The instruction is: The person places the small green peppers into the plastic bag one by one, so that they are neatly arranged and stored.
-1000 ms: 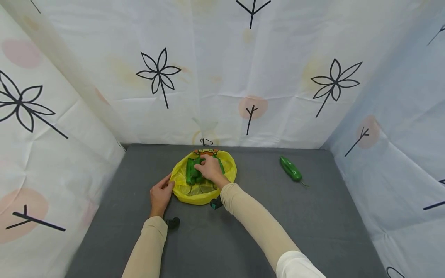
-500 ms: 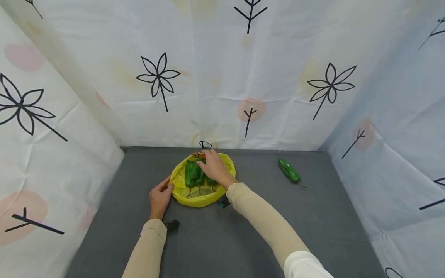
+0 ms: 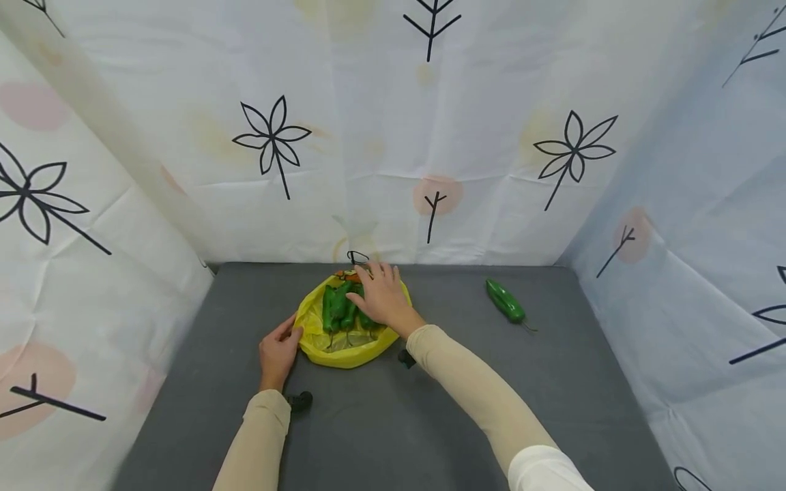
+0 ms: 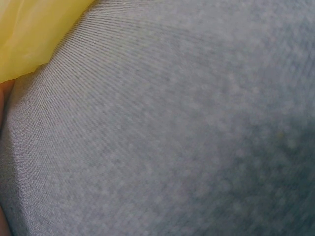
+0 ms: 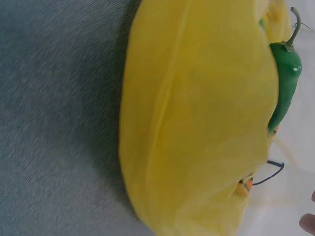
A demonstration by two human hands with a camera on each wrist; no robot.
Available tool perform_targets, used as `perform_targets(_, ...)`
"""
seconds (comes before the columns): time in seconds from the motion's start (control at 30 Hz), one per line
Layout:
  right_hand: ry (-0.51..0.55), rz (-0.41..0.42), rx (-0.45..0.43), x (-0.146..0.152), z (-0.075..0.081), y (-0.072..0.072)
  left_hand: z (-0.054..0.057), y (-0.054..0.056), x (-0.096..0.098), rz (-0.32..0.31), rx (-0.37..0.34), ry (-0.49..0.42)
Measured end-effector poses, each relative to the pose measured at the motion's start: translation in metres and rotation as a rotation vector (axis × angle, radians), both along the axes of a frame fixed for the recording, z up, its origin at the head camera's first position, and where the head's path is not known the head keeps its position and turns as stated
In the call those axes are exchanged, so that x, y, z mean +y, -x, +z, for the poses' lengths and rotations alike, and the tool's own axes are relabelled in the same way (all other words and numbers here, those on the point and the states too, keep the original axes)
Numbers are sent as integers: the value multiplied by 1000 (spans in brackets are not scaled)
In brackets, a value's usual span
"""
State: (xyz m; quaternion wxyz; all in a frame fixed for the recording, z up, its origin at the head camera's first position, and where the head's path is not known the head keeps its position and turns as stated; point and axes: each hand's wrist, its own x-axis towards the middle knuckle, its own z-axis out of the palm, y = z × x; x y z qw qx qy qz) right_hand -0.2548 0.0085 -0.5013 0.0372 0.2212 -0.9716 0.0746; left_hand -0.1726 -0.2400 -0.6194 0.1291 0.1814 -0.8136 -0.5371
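Observation:
A yellow plastic bag (image 3: pixel 344 358) with its rim rolled out lies on the dark table. Inside it are several long green peppers (image 3: pixel 334 307) with thin stems. My left hand (image 3: pixel 278 351) holds the bag's left rim between thumb and fingers. Over the right side of the bag is my right hand (image 3: pixel 383 300), fingers spread and holding nothing, covering part of the peppers in the head view. In the right wrist view the bag's wall (image 5: pixel 197 108) fills the middle, one green pepper (image 5: pixel 285 81) shows above its rim, and fingertips (image 5: pixel 308 223) appear at the right edge.
Another green pepper (image 3: pixel 505 300) lies alone on the grey table (image 3: pixel 460 409), right of the bag. White patterned cloth (image 3: pixel 368 136) stands behind the table and along both sides. Small dark wrist-worn devices show beside each wrist.
My right hand has let go of a green pepper in the bag, drawn slightly to the right and spread its fingers. The left hand stays at the rim; the head view has shifted a little.

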Motion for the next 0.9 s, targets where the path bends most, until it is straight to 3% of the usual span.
perform_targets(0.43,-54,-53,-51,32,-6,2,0,0,0,-13,1,21)
perform_targets(0.9,-30,-99,-64,58,-15,2,0,0,1,6,2,50)
